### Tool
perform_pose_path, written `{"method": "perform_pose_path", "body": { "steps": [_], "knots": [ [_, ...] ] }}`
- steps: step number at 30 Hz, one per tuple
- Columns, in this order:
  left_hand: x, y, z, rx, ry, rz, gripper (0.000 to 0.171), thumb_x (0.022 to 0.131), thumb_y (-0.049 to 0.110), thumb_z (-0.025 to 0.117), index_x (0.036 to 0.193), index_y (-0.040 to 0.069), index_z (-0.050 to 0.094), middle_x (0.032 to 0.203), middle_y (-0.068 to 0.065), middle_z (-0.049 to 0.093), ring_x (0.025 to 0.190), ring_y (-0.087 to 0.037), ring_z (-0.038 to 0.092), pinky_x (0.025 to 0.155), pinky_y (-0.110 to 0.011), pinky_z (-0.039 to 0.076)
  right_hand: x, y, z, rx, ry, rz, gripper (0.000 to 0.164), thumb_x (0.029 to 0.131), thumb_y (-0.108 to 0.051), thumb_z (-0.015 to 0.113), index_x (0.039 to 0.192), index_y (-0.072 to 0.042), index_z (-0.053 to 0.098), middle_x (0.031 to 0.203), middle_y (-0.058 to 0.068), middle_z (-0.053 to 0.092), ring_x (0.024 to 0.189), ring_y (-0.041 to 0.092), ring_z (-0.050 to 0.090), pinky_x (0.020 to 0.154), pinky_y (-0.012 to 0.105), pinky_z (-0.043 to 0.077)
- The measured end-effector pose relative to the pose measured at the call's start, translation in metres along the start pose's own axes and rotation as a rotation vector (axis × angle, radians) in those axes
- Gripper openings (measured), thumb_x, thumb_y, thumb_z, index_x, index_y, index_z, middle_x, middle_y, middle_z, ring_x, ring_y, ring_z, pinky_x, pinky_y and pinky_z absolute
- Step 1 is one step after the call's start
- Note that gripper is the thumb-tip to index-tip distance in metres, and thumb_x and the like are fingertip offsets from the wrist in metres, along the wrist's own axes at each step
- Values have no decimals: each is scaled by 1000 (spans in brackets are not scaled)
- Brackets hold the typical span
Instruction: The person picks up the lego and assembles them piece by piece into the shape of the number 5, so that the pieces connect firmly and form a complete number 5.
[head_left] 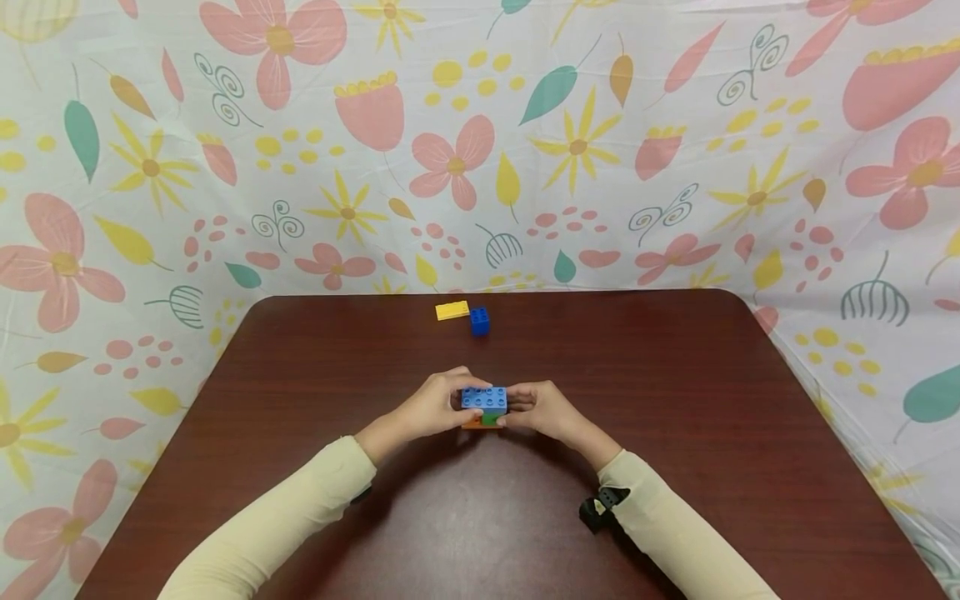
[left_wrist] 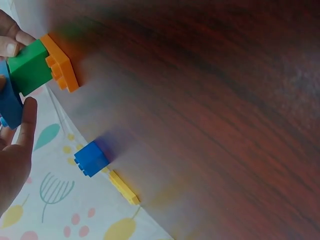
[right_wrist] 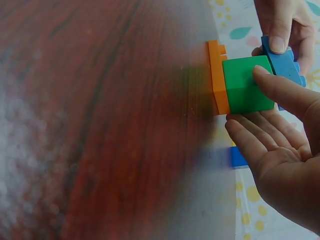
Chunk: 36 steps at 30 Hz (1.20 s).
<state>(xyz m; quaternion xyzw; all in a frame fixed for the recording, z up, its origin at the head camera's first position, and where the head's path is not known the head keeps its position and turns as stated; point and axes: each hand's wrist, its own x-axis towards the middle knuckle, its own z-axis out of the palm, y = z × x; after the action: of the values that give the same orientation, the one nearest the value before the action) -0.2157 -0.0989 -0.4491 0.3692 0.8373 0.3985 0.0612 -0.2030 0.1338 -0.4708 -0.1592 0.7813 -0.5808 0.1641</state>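
Near the middle of the table, a light blue toy building brick (head_left: 483, 398) with eight... several studs lies on top of a green brick (right_wrist: 247, 85), which stands on a flat orange plate brick (left_wrist: 63, 62). My left hand (head_left: 435, 407) pinches the light blue brick between thumb and fingers from the left. From the other side, my right hand (head_left: 552, 410) holds the green brick, its thumb (right_wrist: 272, 82) on the near face and the fingers round the back. The light blue brick sits slightly tilted over the green one in the right wrist view.
Toward the table's far edge stands a dark blue brick (head_left: 479, 322), with a flat yellow brick (head_left: 452, 311) beside it on the left. Behind the dark wooden table (head_left: 645, 350) hangs a flower-patterned cloth (head_left: 480, 167).
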Motion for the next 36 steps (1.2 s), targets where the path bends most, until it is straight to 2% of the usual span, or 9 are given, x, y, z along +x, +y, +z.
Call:
{"method": "perform_pose_path", "body": {
  "steps": [5, 16, 24, 31, 36],
  "knots": [
    [-1, 1, 1, 4, 10, -17, 39, 84, 7, 74, 122, 5, 65, 97, -2, 58, 74, -10, 57, 63, -22, 53, 0, 1, 0, 4, -9, -13, 44, 80, -3, 77, 119, 10, 62, 116, 23, 64, 113, 35, 60, 89, 36, 53],
    [-1, 3, -2, 4, -20, -43, 40, 84, 6, 74, 122, 5, 65, 96, -2, 58, 74, -13, 57, 64, -22, 53, 0, 3, 0, -2, -15, -8, 44, 80, -5, 77, 119, 9, 62, 118, 24, 63, 113, 35, 60, 89, 37, 53],
    [2, 7, -4, 65, -38, -21, 38, 84, 8, 74, 121, 5, 65, 95, -2, 56, 70, -12, 53, 60, -22, 51, 0, 3, -1, 3, -6, -16, 43, 79, -3, 78, 117, 10, 63, 116, 23, 64, 111, 34, 61, 89, 36, 53],
    [2, 8, -4, 68, -43, -45, 39, 84, 7, 75, 121, 5, 65, 96, -2, 56, 71, -15, 54, 60, -21, 50, 1, 2, -1, -4, -13, -16, 42, 79, -4, 78, 117, 9, 64, 117, 23, 64, 111, 34, 61, 89, 37, 53],
    [5, 12, -5, 111, -55, -33, 38, 83, 8, 75, 120, 5, 66, 96, -2, 56, 68, -12, 52, 58, -20, 49, 1, 2, -2, -20, -15, -15, 42, 80, -6, 78, 117, 7, 64, 116, 22, 65, 111, 34, 62, 88, 37, 53]
  ]
}}
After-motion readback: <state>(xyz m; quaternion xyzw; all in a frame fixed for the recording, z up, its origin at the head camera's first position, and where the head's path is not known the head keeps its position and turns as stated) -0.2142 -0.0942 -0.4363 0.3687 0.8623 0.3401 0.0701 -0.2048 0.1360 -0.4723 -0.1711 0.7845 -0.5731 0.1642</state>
